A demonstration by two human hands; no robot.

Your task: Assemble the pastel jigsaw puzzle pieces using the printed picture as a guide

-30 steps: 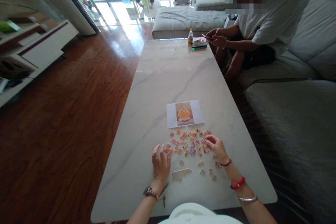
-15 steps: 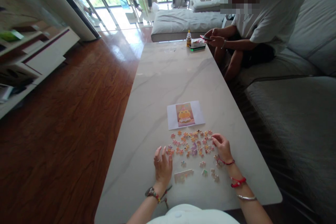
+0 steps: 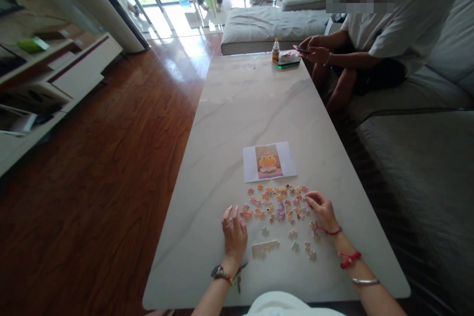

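Note:
Several small loose puzzle pieces (image 3: 277, 205) lie scattered on the pale marble table (image 3: 252, 108). Beyond them lies a reference picture (image 3: 269, 161) of a yellow duck on white paper. A short row of joined pieces (image 3: 265, 249) sits nearer to me. My left hand (image 3: 234, 233) rests flat on the table left of the pieces, fingers stretched out, holding nothing. My right hand (image 3: 323, 210) is curled at the right edge of the scatter, fingertips pinched on or at a piece too small to name.
Another person (image 3: 374, 34) sits on the grey sofa (image 3: 418, 158) at the right, holding a phone (image 3: 300, 49). A small bottle (image 3: 275, 50) and a flat box (image 3: 288, 62) stand at the table's far end. Wooden floor lies to the left.
My right hand has slid from the middle of the scatter to its right edge. My left hand has stayed put. The view has shifted slightly.

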